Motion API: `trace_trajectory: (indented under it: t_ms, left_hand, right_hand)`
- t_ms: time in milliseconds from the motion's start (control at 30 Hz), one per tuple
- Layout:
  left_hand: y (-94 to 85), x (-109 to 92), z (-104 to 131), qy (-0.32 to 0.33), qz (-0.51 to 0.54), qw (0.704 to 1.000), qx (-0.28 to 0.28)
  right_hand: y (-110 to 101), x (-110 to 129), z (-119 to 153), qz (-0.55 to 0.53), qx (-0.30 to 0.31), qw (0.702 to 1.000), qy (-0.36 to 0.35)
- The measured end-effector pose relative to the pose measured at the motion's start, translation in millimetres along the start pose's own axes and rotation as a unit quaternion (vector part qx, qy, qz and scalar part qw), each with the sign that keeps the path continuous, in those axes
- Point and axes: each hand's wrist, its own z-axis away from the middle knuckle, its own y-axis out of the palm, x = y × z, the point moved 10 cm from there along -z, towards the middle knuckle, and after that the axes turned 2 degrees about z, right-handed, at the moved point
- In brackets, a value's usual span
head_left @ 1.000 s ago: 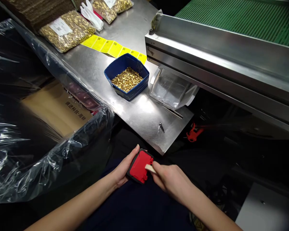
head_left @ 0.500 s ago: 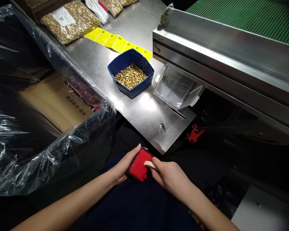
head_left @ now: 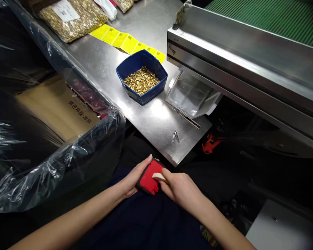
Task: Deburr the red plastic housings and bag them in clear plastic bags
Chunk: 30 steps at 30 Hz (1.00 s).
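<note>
My left hand (head_left: 135, 177) is closed around a red plastic part with a black rim (head_left: 150, 175), held over my lap just off the table's near corner. Between the thumb and fingers of my right hand (head_left: 178, 185) is a pale, flat-ended stick (head_left: 158, 176), its tip against the red face. The far end of that stick is hidden in the palm. A blue bin (head_left: 146, 97) of small brass-coloured inserts (head_left: 141, 80) stands on the metal table beyond my hands. Nearer the table corner lies a nail clipper (head_left: 175, 136).
A plastic-lined crate (head_left: 112, 121) with cardboard inside is at left. Behind the bin are yellow labels (head_left: 120, 39) and a bag of brass pieces (head_left: 73, 21). A conveyor frame (head_left: 237, 59) juts in from the right, over a clear tray (head_left: 190, 93). Orange-handled tool (head_left: 210, 144) hangs below.
The stick's tip has moved a little left across the red face, my right hand going with it. My left hand keeps its hold. The view has shifted slightly.
</note>
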Motion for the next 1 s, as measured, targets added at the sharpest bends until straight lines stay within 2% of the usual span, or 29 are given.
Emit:
trace_trajectory:
  t_ms: [233,400,567,700,867,1000]
  left_hand:
    - [-6.9,-1.4,-2.0,0.008,-0.009,1.0,-0.016]
    - [-5.6,-1.3,-3.2,0.007,-0.008,1.0,-0.009]
    - [-4.5,1.0,-2.8,-0.007,0.003,1.0,-0.007]
    - [-3.3,-0.2,-2.6,-0.004,-0.001,1.0,-0.001]
    - [-5.9,4.3,-3.6,-0.026,0.014,1.0,-0.002]
    - [-7.1,2.4,-5.7,-0.016,0.016,1.0,-0.002]
  right_hand:
    - [0.1,0.8,-2.8,0.007,-0.009,1.0,-0.006]
    - [3.8,-1.4,-2.2,0.018,0.0,1.0,0.008]
    - [-0.8,-4.9,-3.7,0.022,-0.027,0.999,0.012]
    - [2.1,-1.1,-4.4,0.016,-0.006,1.0,-0.013]
    - [1.0,-8.0,-2.0,-0.005,-0.014,1.0,0.016]
    - [4.2,-3.6,-0.7,-0.002,-0.006,1.0,-0.008]
